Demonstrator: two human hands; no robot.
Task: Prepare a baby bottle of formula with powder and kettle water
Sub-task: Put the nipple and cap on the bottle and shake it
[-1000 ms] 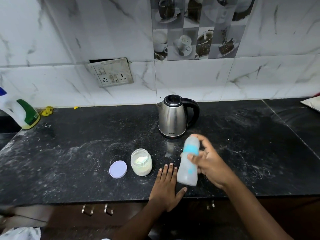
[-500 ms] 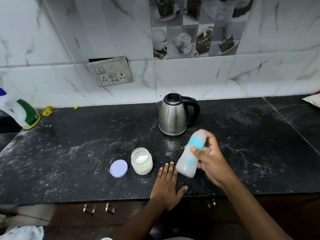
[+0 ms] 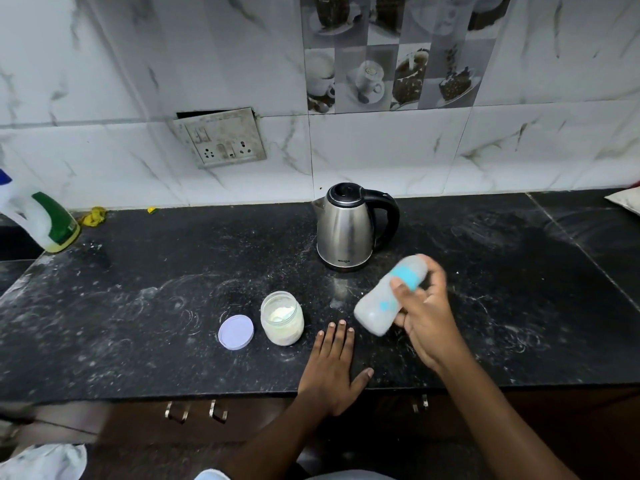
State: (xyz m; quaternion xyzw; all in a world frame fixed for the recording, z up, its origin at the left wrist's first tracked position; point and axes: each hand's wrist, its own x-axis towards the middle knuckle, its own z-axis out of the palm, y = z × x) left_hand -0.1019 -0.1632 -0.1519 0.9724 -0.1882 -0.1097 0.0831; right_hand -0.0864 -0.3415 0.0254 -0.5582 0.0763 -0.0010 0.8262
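My right hand (image 3: 427, 320) grips a capped baby bottle (image 3: 381, 306) with a blue collar, held above the counter and tilted with its top to the upper right; it looks blurred. My left hand (image 3: 332, 368) rests flat on the black counter (image 3: 138, 323), fingers straight, just left of the bottle. An open jar of white powder (image 3: 282, 318) stands left of that hand, its lilac lid (image 3: 236, 331) lying beside it. A steel kettle (image 3: 346, 230) with a black handle stands behind, lid closed.
A white and green bottle (image 3: 41, 220) leans at the far left by the wall. A socket plate (image 3: 221, 136) hangs on the tiled wall. Yellow scraps (image 3: 92, 215) lie at the back left. Cabinet handles (image 3: 195, 410) show below the counter edge.
The bottle in my right hand has swung from near upright to tilted, its top going up and right. My left hand has stayed flat on the counter.
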